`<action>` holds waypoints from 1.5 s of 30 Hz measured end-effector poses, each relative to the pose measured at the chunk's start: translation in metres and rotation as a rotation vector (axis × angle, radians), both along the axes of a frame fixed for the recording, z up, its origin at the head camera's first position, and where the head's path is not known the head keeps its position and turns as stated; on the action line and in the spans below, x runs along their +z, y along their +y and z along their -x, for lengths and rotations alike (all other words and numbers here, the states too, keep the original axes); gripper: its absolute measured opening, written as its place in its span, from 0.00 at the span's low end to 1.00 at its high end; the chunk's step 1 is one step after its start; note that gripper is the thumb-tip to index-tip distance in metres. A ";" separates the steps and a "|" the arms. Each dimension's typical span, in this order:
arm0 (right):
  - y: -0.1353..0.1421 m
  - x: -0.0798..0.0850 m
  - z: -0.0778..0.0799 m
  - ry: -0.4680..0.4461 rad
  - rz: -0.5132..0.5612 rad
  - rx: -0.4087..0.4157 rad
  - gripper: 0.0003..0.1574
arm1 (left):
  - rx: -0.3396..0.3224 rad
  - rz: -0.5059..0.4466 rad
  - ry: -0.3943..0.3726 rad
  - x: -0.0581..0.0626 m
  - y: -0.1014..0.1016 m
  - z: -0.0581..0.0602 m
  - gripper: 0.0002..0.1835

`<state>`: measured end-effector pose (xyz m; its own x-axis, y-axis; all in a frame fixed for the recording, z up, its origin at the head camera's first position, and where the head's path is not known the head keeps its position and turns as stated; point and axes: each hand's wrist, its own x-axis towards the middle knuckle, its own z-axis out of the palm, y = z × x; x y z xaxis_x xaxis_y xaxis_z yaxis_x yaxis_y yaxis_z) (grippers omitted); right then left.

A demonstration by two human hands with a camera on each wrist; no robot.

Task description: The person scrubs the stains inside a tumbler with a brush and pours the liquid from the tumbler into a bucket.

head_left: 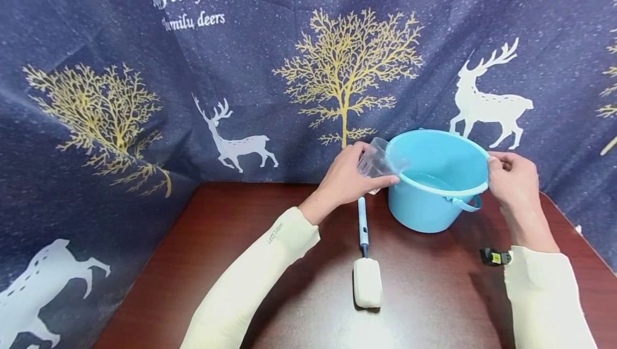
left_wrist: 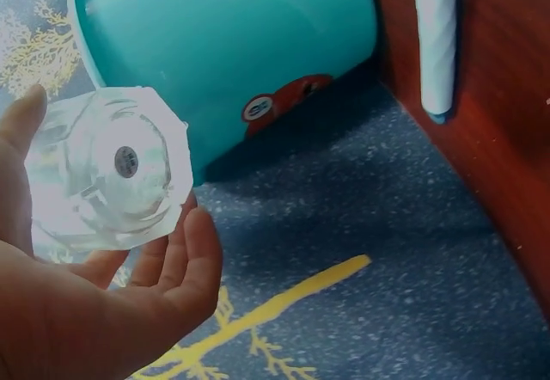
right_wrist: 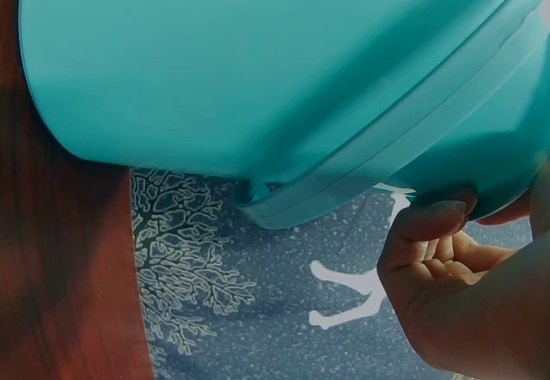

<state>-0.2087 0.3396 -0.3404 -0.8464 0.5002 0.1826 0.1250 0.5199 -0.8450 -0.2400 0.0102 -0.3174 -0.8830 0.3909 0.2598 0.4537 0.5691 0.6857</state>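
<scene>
In the head view, my left hand (head_left: pixel 343 179) grips a clear cup (head_left: pixel 372 162) tipped toward a light blue bucket (head_left: pixel 421 212), its mouth over the rim. The left wrist view shows the cup's faceted base (left_wrist: pixel 129 163) with a small round dark sticker, fingers and thumb around its side. My right hand (head_left: pixel 518 180) pinches the bucket's right rim between thumb and fingers. Shallow water appears to lie inside the bucket, which stands upright. Between the arms lies a cup brush (head_left: pixel 368 283) with a white sponge head and pale blue handle.
A dark reddish wooden table (head_left: pixel 226 220) carries everything. Behind it hangs a blue cloth (head_left: pixel 250 81) printed with deer and yellow trees. The bucket's carrying handle (head_left: pixel 467 204) hangs down at its front right. A small black device (head_left: pixel 494 257) is by the right wrist.
</scene>
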 end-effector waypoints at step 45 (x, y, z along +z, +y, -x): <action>0.000 -0.002 0.001 0.011 0.006 -0.013 0.32 | 0.112 -0.020 -0.085 -0.095 -0.074 -0.009 0.44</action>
<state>-0.2098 0.3395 -0.3422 -0.8379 0.5123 0.1885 0.1225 0.5128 -0.8497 -0.2308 -0.0634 -0.4128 -0.9400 0.2840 0.1890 0.3278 0.5984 0.7311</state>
